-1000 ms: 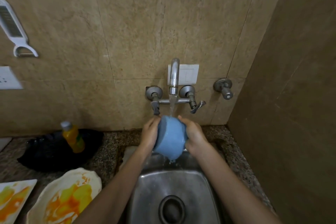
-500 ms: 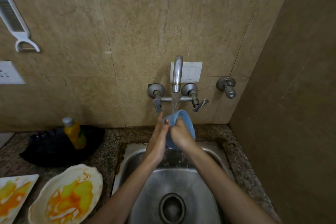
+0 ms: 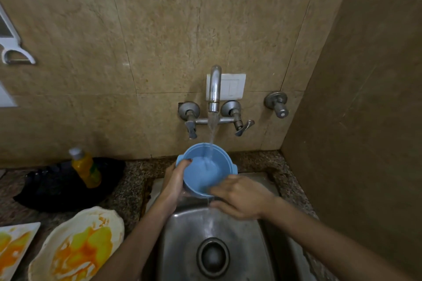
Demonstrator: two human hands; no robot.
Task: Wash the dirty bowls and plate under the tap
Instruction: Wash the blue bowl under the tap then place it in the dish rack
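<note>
A blue bowl [image 3: 203, 166] is held mouth-up under the running tap [image 3: 214, 89], over the steel sink [image 3: 246, 255]. Water falls into it and spills over its near rim. My left hand [image 3: 175, 180] grips the bowl's left rim, thumb inside. My right hand [image 3: 239, 196] is at the near rim with its fingertips reaching into the bowl. On the counter at lower left lie a wavy cream bowl [image 3: 77, 246] smeared with orange and yellow, and a white plate [image 3: 13, 242] with the same stains.
A yellow soap bottle [image 3: 85, 167] stands on a black tray [image 3: 57, 187] left of the sink. A side wall closes in on the right. A white peeler [image 3: 13, 50] hangs on the tiled wall at left. A second valve [image 3: 277, 105] sticks out right of the tap.
The bowl has been turned from bottom-up to mouth-up under the stream. My right hand moved from the bowl's side to its near rim, and water now fills the bowl.
</note>
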